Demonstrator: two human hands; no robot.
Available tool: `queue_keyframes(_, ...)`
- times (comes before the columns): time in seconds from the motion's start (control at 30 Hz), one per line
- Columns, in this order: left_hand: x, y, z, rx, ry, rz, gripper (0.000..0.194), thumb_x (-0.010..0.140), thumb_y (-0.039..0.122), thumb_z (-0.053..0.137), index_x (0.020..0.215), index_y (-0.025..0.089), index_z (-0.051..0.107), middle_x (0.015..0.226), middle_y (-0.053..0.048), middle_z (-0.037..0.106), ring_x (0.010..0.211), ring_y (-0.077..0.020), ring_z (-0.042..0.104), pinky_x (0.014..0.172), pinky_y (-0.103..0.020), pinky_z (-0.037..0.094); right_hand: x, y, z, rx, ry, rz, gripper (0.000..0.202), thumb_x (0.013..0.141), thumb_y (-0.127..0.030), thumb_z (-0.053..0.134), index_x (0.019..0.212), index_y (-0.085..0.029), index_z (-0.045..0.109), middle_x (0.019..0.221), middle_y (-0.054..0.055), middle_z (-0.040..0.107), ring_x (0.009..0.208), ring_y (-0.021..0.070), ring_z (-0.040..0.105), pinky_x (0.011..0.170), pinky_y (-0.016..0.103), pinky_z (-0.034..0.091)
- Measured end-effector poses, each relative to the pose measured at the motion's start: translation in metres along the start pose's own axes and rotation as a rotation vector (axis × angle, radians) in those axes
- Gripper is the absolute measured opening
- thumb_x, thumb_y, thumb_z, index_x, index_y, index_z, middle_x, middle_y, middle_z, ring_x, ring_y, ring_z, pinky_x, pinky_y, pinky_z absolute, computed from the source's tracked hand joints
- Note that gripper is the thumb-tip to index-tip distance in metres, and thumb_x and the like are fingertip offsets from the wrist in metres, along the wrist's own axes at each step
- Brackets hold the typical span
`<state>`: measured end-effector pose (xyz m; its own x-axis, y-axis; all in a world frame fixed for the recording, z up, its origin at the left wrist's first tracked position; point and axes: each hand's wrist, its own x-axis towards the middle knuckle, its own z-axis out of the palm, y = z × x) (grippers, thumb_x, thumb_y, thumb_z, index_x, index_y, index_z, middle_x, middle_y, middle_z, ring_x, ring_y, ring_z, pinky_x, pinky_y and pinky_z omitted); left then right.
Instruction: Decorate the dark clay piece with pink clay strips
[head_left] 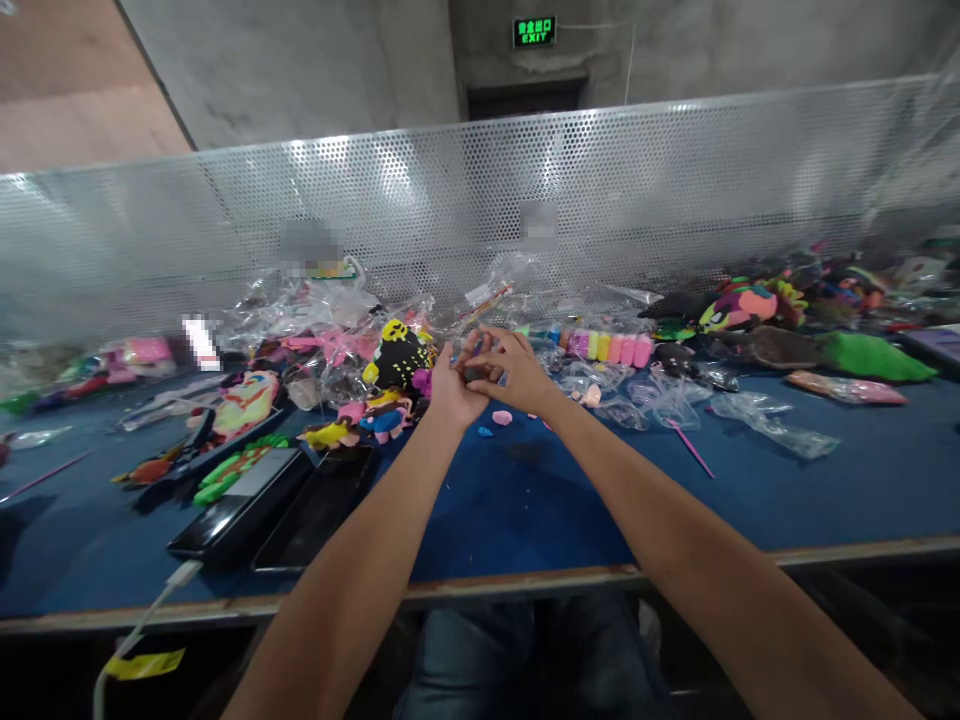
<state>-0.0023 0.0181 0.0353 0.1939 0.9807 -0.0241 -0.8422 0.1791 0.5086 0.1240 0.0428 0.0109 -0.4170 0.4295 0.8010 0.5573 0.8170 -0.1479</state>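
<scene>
Over the middle of the blue table, my left hand (pixel 455 388) is turned palm up, its fingers partly bent and apart. My right hand (pixel 521 372) pinches a small dark lump of modelling clay (pixel 474 374) against or just above the left palm; whether the palm touches it is hard to tell. A black clay figure with yellow spots and a yellow top (pixel 401 355) stands just left of my hands. Small clay figures in blue and yellow (pixel 386 418) lie below it. Nearer me are a pink clay piece (pixel 502 417) and a small blue bit (pixel 485 432).
A black phone (pixel 315 510) and a power bank with a cable (pixel 240 505) lie at front left. Coloured clay packs (pixel 611 347), plastic bags (pixel 780 420) and a purple stick (pixel 691 450) are on the right. A perforated metal screen (pixel 637 190) rises behind.
</scene>
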Motion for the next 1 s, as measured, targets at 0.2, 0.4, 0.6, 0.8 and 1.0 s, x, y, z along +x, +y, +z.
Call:
queue_keyframes(0.2,-0.005,0.003,0.0,0.058,-0.19,-0.043,0.034,0.095,0.041,0.043,0.104,0.019,0.067,0.083,-0.005,0.071,0.081,-0.0167,0.069,0.063,-0.023,0.054,0.002,-0.006,-0.02,0.018,0.3,-0.047,0.027,0.086,-0.043,0.065,0.108,-0.029,0.067,0.118,0.006,0.059,0.116,0.0245,0.051,0.1,0.046,0.044)
queue_keyframes(0.4,-0.013,-0.003,0.004,0.173,-0.381,-0.091,0.026,0.095,0.03,0.044,0.093,0.018,0.067,0.081,-0.002,0.07,0.076,-0.014,0.068,0.074,-0.027,0.054,0.004,-0.007,-0.025,0.051,0.436,-0.086,0.021,0.086,-0.039,0.065,0.104,-0.027,0.065,0.103,0.007,0.06,0.104,0.025,0.056,0.091,0.047,0.049)
queue_keyframes(0.6,-0.013,-0.006,0.001,0.219,-0.393,-0.027,0.014,0.09,0.02,0.055,0.098,0.02,0.066,0.083,0.0,0.07,0.073,-0.0119,0.067,0.073,-0.027,0.053,0.001,-0.008,-0.024,0.04,0.342,-0.002,0.025,0.087,-0.035,0.059,0.112,-0.03,0.063,0.106,0.007,0.059,0.107,0.0266,0.054,0.096,0.049,0.046)
queue_keyframes(0.8,-0.007,-0.007,-0.002,0.234,-0.32,0.003,0.009,0.089,0.023,0.059,0.088,0.018,0.067,0.082,0.0,0.07,0.069,-0.0095,0.064,0.072,-0.026,0.052,0.001,-0.005,-0.024,0.022,0.289,-0.008,0.027,0.091,-0.033,0.055,0.116,-0.03,0.064,0.113,0.008,0.058,0.111,0.026,0.053,0.099,0.049,0.044)
queue_keyframes(1.0,0.003,-0.01,-0.011,0.307,-0.327,0.032,0.012,0.086,0.027,0.065,0.086,0.015,0.067,0.079,0.0,0.071,0.07,-0.0108,0.066,0.069,-0.025,0.052,-0.001,-0.001,-0.023,-0.05,0.246,-0.019,0.028,0.09,-0.034,0.059,0.117,-0.026,0.063,0.112,0.009,0.059,0.11,0.0256,0.053,0.099,0.045,0.045)
